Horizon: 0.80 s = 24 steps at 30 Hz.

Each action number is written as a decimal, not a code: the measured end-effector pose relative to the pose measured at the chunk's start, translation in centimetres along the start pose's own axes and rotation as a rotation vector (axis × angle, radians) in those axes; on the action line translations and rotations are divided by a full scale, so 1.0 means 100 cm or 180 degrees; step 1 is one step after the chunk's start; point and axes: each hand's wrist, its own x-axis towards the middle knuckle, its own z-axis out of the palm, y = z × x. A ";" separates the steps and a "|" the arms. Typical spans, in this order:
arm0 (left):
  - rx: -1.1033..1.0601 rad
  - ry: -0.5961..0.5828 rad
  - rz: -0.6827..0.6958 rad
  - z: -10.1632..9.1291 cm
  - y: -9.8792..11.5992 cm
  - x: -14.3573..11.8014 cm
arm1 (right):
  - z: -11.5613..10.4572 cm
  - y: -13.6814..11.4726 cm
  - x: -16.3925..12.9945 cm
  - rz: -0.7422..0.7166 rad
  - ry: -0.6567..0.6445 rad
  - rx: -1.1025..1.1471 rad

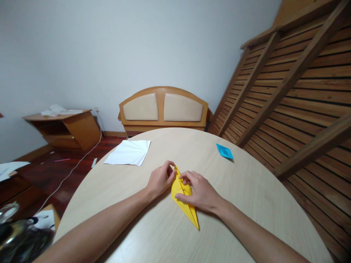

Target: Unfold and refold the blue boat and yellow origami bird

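Yellow paper (188, 209), lower centre of frame, has left hand (161, 179) pinching its tip and right hand (202, 191) loosely closed around its folds, seemingly to steady it.

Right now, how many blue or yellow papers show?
2: yellow paper in the left hand and right hand; blue paper on the table at right. Others could be hidden.

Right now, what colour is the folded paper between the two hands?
The folded paper is bright yellow; the head view shows it best.
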 end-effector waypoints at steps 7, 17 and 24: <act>-0.0022 -0.0030 -0.0135 0.002 -0.006 0.003 | 0.006 0.004 -0.002 -0.0284 -0.0367 -0.0083; 0.0386 0.0051 0.0706 -0.001 -0.007 0.001 | 0.001 0.019 0.001 -0.0552 -0.0457 -0.0314; 0.0608 -0.1044 0.1183 -0.001 0.005 -0.007 | -0.006 0.033 0.004 -0.0509 -0.0358 -0.0678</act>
